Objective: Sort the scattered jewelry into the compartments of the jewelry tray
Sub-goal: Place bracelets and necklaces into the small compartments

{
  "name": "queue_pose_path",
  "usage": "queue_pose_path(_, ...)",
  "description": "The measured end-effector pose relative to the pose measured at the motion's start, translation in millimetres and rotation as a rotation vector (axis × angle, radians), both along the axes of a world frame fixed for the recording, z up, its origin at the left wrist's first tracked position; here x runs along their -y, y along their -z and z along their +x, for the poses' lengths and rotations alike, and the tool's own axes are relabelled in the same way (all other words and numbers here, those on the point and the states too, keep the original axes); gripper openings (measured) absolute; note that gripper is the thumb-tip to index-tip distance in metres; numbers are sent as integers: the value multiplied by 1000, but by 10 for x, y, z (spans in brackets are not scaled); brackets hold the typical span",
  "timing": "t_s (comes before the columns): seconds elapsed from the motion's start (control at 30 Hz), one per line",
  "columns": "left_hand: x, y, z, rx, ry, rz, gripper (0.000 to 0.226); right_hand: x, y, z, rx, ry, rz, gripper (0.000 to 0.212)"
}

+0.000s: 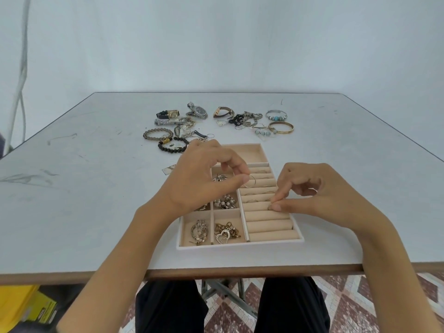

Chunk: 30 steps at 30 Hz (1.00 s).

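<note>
A beige jewelry tray (240,243) lies near the table's front edge, with square compartments on its left and ring rolls (269,224) on its right. My left hand (204,179) pinches a thin hoop ring (251,181) above the upper rolls. My right hand (312,193) pinches a small ring (270,207) down at a slot between the middle rolls. Several rings sit in the upper slots. The left compartments hold brooches, a pearl cluster (225,201) and a chain with a heart pendant (225,233). Scattered jewelry lies behind the tray.
Behind the tray lie watches (198,111), bead bracelets (157,134), a gold bangle (281,127), a blue-bead bracelet (276,115) and tangled chains (247,118). The tray's far compartment (245,152) holds nothing. A small plastic bag (169,168) lies left of the tray.
</note>
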State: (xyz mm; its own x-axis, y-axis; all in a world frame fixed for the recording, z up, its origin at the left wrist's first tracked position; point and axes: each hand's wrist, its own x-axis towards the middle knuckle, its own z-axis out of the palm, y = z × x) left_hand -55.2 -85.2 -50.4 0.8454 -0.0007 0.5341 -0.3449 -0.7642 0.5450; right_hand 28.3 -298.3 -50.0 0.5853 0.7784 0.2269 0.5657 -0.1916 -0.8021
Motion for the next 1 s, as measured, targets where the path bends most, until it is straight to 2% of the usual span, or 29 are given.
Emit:
queue_pose_path(0.23,6,-4,-4,-17,5,-8,5,20,-14,4,-48,-35,-56,7)
queue_pose_path(0.53,7,-8,-5,-27,32,-11,5,14,-20,4,-89,46,-27,23)
queue_pose_path(0.83,4,15,0,-36,23,16,5,5,-7,4,-86,61,-50,15)
queue_pose_path(1.0,20,2,-14,-57,36,26,5,6,-2,4,-86,58,-54,17)
